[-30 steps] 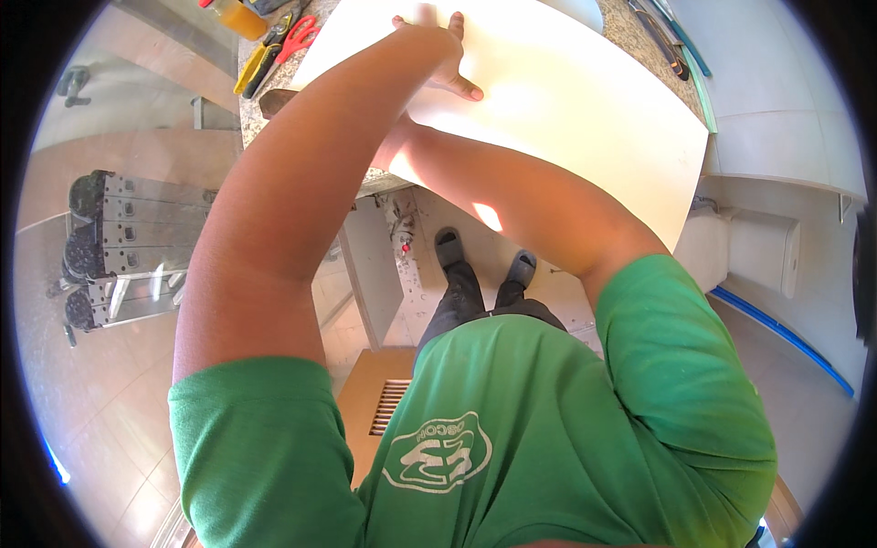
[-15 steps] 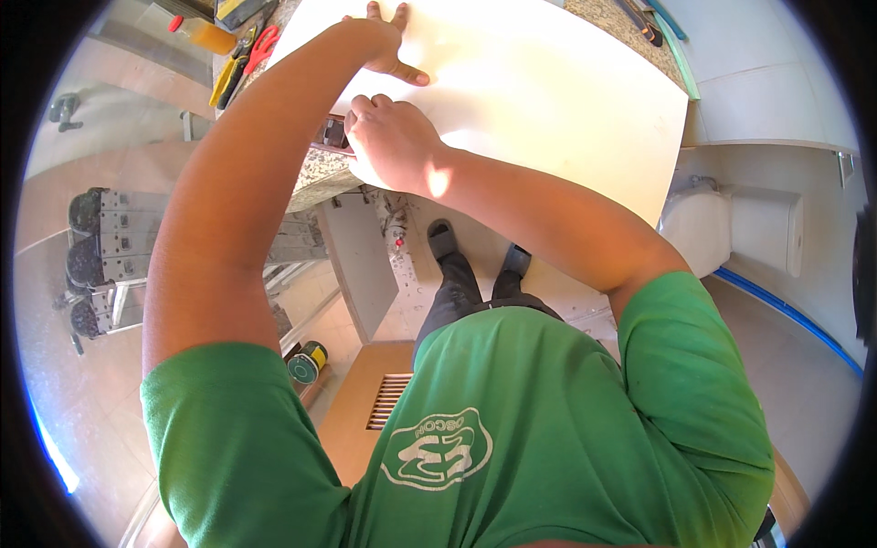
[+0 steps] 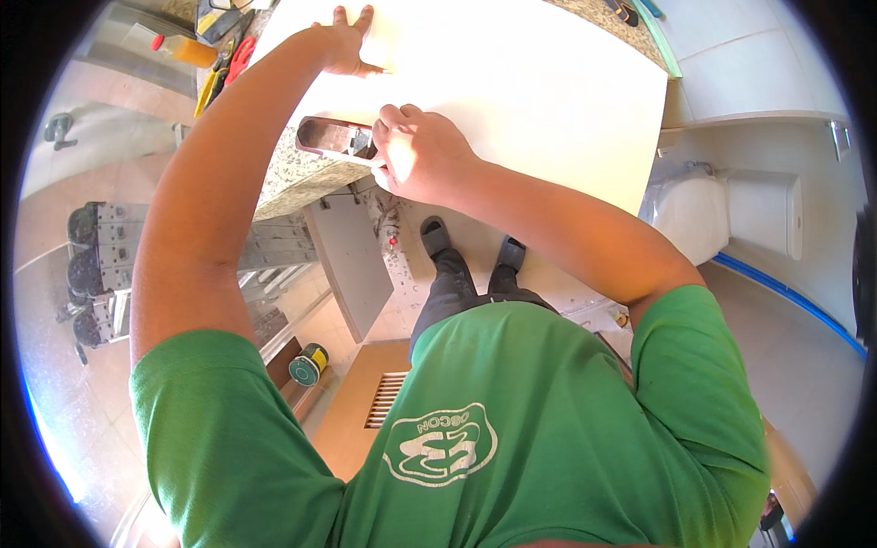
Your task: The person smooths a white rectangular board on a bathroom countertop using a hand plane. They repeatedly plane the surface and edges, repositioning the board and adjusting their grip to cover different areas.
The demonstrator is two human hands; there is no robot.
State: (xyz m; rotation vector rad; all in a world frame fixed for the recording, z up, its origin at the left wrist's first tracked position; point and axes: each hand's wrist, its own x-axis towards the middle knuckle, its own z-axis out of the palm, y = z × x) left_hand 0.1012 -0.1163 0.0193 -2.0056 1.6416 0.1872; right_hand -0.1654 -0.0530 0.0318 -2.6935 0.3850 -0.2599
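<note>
White tile lies flat on granite counter; left hand spread flat on it, holding nothing; right hand closed round dark tool at tile's near edge; keep L pressing firm, tool square to edge.

Large white board lies flat on granite counter.

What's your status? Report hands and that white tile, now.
Left hand flat on white tile, fingers spread. Right hand gripping dark tool at tile's near edge. Nothing lying on the tile.
</note>
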